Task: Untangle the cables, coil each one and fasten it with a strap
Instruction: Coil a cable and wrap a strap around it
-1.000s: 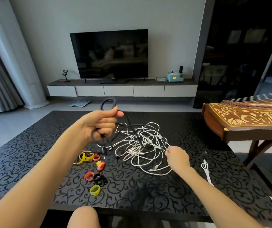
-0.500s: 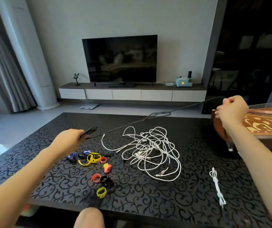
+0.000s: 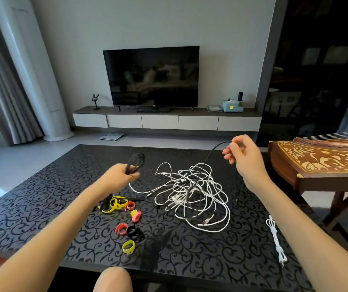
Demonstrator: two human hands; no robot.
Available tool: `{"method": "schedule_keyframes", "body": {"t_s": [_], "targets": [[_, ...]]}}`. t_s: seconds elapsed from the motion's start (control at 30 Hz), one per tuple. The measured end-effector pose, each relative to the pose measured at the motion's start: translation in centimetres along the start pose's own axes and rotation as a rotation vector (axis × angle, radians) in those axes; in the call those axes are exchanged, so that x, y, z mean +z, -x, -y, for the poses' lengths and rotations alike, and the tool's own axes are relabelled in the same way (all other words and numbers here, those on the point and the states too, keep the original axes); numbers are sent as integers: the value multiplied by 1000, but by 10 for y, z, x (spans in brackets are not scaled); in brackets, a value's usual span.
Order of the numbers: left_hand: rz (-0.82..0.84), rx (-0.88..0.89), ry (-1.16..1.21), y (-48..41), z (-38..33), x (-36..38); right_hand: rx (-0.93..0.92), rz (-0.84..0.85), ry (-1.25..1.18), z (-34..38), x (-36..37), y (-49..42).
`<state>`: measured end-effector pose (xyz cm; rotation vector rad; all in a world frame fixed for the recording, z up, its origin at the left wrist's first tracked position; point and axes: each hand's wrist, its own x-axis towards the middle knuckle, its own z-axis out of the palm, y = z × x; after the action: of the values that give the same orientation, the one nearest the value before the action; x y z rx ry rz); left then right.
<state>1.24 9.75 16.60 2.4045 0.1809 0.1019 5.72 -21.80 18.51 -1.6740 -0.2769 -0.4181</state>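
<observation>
My left hand point(image 3: 120, 178) grips a small coil of the black cable point(image 3: 134, 163) above the left middle of the black patterned table point(image 3: 32, 207). My right hand point(image 3: 244, 157) is raised at the right and pinches the same black cable's free part, which drops from my fingers into the tangle of white cables point(image 3: 192, 192) on the table's middle. Several rolled straps point(image 3: 126, 220) in yellow, red, pink and black lie near the front left of the tangle. One coiled white cable point(image 3: 276, 239) lies by my right forearm.
A wooden zither point(image 3: 320, 163) on a stand sits right beside the table's right edge. Beyond the table are a TV point(image 3: 152, 76) on a low cabinet, a white pillar and curtains at the left. My knee point(image 3: 112, 279) shows under the front edge.
My right hand has come down and inward from the far right, so the taut black cable now hangs slack into the tangle. My left hand has lifted its coil toward the middle.
</observation>
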Motion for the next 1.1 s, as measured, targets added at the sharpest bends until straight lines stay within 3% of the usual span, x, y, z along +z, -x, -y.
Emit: {"method": "schedule_keyframes", "body": {"t_s": [0.1, 0.23, 0.33, 0.6, 0.87, 1.03, 1.1], "targets": [[38, 66, 47, 3, -14, 26, -101, 89, -97, 28, 4, 7], [182, 19, 541, 8, -35, 54, -175, 149, -216, 59, 4, 8], [315, 53, 712, 15, -52, 72, -185, 143, -280, 73, 3, 4], [507, 206, 695, 42, -82, 93, -148, 36, -277, 86, 7, 2], [494, 133, 917, 41, -78, 100, -89, -37, -416, 94, 3, 11], [502, 129, 890, 50, -81, 106, -124, -90, -448, 89, 9, 23], [463, 200, 721, 54, -84, 108, -129, -108, -465, 90, 13, 27]]}}
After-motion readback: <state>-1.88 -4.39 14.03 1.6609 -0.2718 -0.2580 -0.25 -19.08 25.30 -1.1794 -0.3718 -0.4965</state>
